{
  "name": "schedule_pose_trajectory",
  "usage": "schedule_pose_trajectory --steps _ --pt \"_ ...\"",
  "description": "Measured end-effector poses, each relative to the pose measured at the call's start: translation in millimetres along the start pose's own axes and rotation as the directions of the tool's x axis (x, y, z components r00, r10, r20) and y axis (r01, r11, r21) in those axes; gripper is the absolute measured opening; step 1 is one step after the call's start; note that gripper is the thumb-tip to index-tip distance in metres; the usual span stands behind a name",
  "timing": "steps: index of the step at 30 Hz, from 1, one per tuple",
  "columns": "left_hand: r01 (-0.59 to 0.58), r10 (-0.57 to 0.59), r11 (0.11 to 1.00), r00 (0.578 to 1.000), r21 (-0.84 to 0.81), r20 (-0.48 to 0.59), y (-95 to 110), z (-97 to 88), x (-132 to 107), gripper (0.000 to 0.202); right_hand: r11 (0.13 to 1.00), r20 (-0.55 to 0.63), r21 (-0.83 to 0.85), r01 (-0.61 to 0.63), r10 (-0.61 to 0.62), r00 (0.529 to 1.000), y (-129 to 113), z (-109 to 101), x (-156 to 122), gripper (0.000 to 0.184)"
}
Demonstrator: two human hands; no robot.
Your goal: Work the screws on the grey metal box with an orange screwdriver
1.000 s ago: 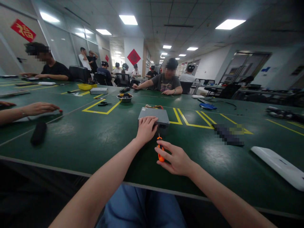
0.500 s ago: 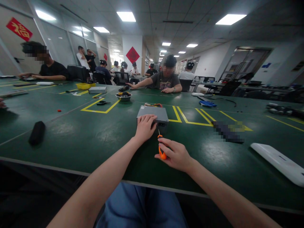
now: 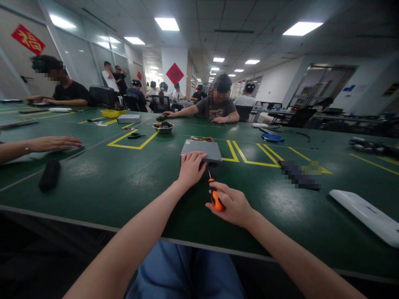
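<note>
The left hand (image 3: 190,168) lies open and flat on a grey metal box (image 3: 201,148); the right hand (image 3: 231,203) has fingers (image 3: 225,192) curled firmly around an orange plastic screwdriver (image 3: 215,200).

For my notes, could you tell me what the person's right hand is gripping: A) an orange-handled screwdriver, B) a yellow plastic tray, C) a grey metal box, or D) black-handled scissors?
A: the right hand wraps an orange-handled screwdriver, shaft pointing at the grey metal box.

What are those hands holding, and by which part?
The right hand grips a screwdriver by its orange handle. The left hand holds nothing, resting flat on a gray box.
</note>
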State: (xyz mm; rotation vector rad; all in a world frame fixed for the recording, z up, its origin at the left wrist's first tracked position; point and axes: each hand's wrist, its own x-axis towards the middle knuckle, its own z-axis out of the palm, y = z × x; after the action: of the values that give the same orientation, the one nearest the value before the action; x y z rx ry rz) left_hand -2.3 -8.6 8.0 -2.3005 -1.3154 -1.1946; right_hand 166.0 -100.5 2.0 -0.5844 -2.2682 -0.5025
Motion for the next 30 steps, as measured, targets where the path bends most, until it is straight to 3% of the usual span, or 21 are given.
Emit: schedule_pose_trajectory --steps 2,5,7,12,19,26,30 --pt "0.000 0.000 1.000 1.000 0.001 -0.005 -0.3 0.4 0.1 0.028 0.999 0.046 0.031 -0.029 0.027 0.999 -0.4 -1.0 -0.7 0.028" --pt "-0.005 0.005 1.000 1.000 0.000 -0.007 -0.8 0.8 0.2 0.028 1.000 0.158 -0.009 0.027 -0.025 0.987 -0.5 -2.8 0.4 0.031" --pt "-0.008 0.008 1.000 1.000 -0.004 -0.008 -0.9 0.8 0.3 0.028 0.997 0.139 -0.051 0.057 -0.049 0.989 1.2 -2.6 1.4 0.030" --pt "-0.010 0.010 1.000 1.000 -0.015 -0.012 -0.8 1.5 0.4 0.028 0.999 -0.062 -0.051 -0.015 0.012 0.998 6.8 -2.4 1.9 0.029" --pt "-0.004 0.004 1.000 1.000 -0.020 -0.020 0.1 1.1 0.7 0.028 0.999 0.092 -0.046 0.018 -0.014 0.996 6.2 -5.1 2.1 0.030" --pt "-0.010 0.009 1.000 1.000 -0.007 -0.021 0.6 0.9 1.0 0.028 0.995 -0.158 -0.096 0.004 -0.019 0.987 17.4 -14.2 -5.9 0.020" --pt "-0.011 0.011 1.000 1.000 -0.006 -0.013 0.0 1.0 1.0 0.028 0.992 -0.179 -0.127 -0.009 -0.014 0.984 22.3 -24.8 -12.2 0.022"
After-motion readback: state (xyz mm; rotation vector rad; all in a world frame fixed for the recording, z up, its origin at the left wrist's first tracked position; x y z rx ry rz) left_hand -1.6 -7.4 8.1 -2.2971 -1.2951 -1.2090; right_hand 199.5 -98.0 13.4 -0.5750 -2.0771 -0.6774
